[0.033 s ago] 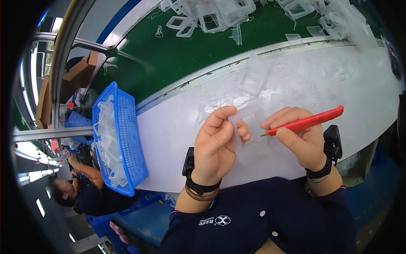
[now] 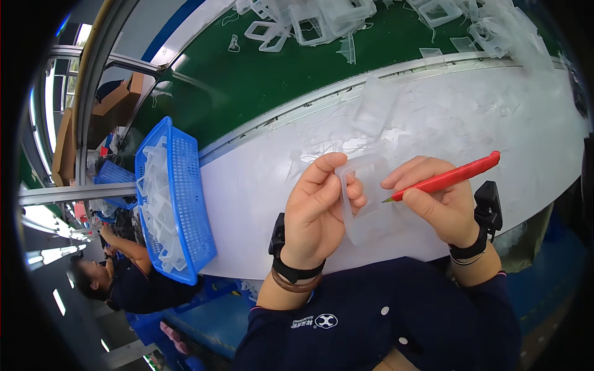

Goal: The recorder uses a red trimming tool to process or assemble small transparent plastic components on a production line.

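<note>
My left hand (image 2: 318,207) pinches a translucent, rectangular plastic frame (image 2: 353,230) between thumb and fingers. Some fingertips show through the frame's opening. On the other side, my right hand (image 2: 439,198) grips a slim red-handled tool (image 2: 455,175) like a pen. Its small pointed tip is aimed left toward the frame's opening; whether it touches the plastic I cannot tell. The frame is held above the white tabletop (image 2: 247,204). Just beyond it lies another clear plastic piece (image 2: 375,106).
A blue basket (image 2: 192,204) full of clear frames stands at the left. Thin plastic scraps (image 2: 458,105) litter the table's far side. Behind a metal edge, a green surface (image 2: 247,93) carries piled frames (image 2: 309,25). Another person (image 2: 133,278) works at far left.
The frame in my left hand has tilted slightly, so more of its near end shows. The red-handled tool has shifted a little left, and both hands stay nearly in place.
</note>
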### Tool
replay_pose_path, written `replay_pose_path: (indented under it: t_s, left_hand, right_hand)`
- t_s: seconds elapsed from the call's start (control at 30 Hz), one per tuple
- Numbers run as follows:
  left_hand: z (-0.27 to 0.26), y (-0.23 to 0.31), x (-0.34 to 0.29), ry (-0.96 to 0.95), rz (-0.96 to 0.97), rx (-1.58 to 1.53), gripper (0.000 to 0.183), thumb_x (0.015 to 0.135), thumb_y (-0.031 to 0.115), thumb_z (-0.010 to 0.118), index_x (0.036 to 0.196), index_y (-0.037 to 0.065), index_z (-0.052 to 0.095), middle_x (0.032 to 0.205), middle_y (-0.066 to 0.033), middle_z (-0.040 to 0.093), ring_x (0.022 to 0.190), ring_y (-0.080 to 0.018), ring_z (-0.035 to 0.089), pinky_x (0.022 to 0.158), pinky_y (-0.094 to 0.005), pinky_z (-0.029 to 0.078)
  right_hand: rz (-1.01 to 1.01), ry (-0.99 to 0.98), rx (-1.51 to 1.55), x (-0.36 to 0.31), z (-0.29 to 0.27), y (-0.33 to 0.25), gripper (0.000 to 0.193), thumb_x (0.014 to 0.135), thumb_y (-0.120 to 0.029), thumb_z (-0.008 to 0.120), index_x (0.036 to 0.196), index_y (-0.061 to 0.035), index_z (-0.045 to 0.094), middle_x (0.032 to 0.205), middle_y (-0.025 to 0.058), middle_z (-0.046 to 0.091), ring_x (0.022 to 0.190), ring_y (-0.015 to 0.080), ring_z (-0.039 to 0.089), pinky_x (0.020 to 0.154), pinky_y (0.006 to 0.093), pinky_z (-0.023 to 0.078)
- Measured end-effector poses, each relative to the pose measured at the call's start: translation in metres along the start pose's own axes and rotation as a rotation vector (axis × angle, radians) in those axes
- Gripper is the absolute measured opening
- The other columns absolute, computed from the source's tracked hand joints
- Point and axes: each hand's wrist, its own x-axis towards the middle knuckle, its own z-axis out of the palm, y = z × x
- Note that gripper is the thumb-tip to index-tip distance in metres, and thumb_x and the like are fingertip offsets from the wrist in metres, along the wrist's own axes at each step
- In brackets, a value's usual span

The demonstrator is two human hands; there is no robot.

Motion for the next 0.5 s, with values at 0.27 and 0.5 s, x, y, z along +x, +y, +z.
replay_pose_path:
  t_s: [0.27, 0.5]
  left_hand:
    - [-0.009, 0.000, 0.006, 0.047, -0.142, -0.035, 0.041, 0.093, 0.014, 0.046, 0.130, 0.000, 0.037, 0.107, -0.0141, 0.054, 0.094, -0.0205, 0.054, 0.085, -0.0343, 0.046]
    - [-0.019, -0.015, -0.021, 0.016, 0.088, 0.455, 0.044, 0.088, 0.008, 0.050, 0.129, 0.000, 0.037, 0.125, -0.0152, 0.048, 0.114, -0.0246, 0.049, 0.099, -0.0398, 0.037]
  right_hand:
    - [0.015, -0.467, -0.282, -0.003, 0.003, -0.002, 0.005, 0.077, -0.010, 0.068, 0.079, -0.0052, 0.065, 0.101, 0.0092, 0.060, 0.072, 0.0148, 0.060, 0.067, 0.0252, 0.048]
    - [0.247, -0.090, 0.348, -0.004, 0.003, 0.009, 0.012, 0.086, -0.006, 0.058, 0.095, 0.0022, 0.061, 0.094, 0.0126, 0.061, 0.086, 0.0191, 0.062, 0.075, 0.0278, 0.051]
